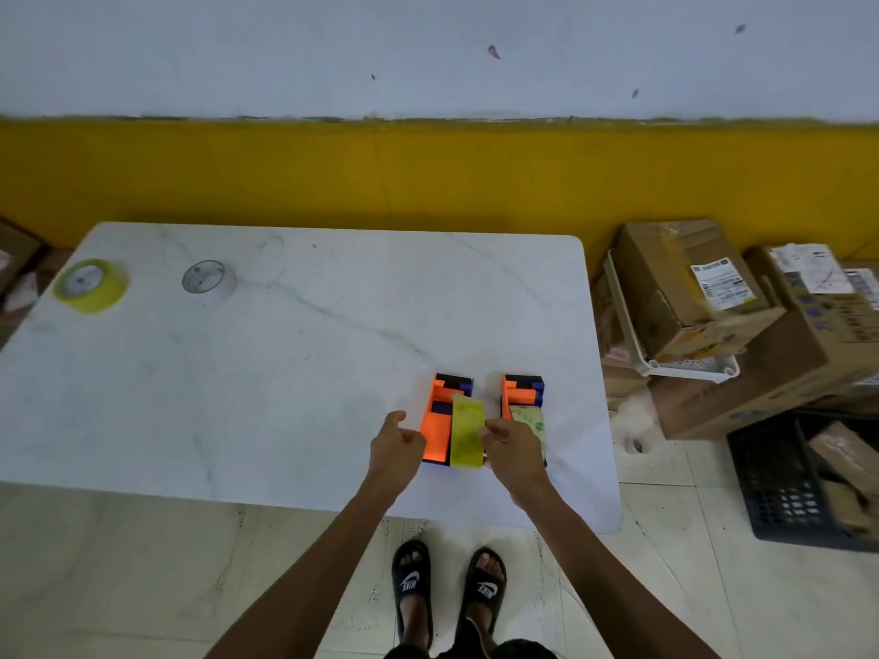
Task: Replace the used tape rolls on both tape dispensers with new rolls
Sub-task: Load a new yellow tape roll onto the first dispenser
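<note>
Two orange-and-purple tape dispensers stand side by side near the table's front right edge. The left dispenser [440,420] carries a yellow tape roll [466,432]; the right dispenser [521,394] carries a pale green printed roll [529,418]. My left hand [395,451] rests against the left dispenser's orange side, fingers curled. My right hand [513,447] sits between the dispensers, its fingers pinching the yellow roll's right edge. Far away at the table's back left lie a fat yellow-green tape roll [90,285] and a thin clear roll [209,278].
The white marble table [238,373] stands before a yellow-and-white wall. Cardboard boxes [689,287] and a white plastic basket [685,368] are stacked on the right. A black crate [780,492] sits on the tiled floor. My sandalled feet [447,592] are under the table's front edge.
</note>
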Available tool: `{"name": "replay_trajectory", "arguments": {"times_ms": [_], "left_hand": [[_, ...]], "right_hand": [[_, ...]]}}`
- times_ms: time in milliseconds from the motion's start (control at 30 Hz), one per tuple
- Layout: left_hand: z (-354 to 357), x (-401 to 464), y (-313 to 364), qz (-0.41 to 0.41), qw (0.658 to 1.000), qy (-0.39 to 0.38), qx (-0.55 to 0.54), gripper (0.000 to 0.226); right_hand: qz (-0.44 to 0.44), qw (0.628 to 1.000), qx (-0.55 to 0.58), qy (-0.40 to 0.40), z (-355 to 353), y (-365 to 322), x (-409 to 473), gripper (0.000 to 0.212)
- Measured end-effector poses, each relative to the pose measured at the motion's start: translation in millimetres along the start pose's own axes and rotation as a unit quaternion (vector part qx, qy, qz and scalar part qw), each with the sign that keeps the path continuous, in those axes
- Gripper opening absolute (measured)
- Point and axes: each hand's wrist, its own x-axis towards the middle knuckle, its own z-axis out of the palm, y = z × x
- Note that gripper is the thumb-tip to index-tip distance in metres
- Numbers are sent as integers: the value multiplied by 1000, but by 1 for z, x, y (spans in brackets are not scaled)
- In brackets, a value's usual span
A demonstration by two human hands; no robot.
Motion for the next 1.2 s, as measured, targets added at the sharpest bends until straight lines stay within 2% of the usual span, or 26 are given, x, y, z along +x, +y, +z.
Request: {"name": "replay_trajectory", "arguments": {"times_ms": [300, 600, 1000, 1200], "left_hand": [[6, 2, 5, 11, 1000, -19, 9, 27], [-5, 9, 32, 2, 999, -14, -47, 31], [-4, 8, 32, -11, 998, -26, -56, 27], [1, 6, 33, -20, 998, -17, -64, 24]], "right_hand": [[13, 1000, 4, -2, -1, 0, 0, 21], [-1, 1000, 3, 22, 2, -2, 0, 24], [14, 1000, 5, 11, 2, -8, 3, 15], [2, 1000, 2, 9, 9, -15, 5, 21]]}}
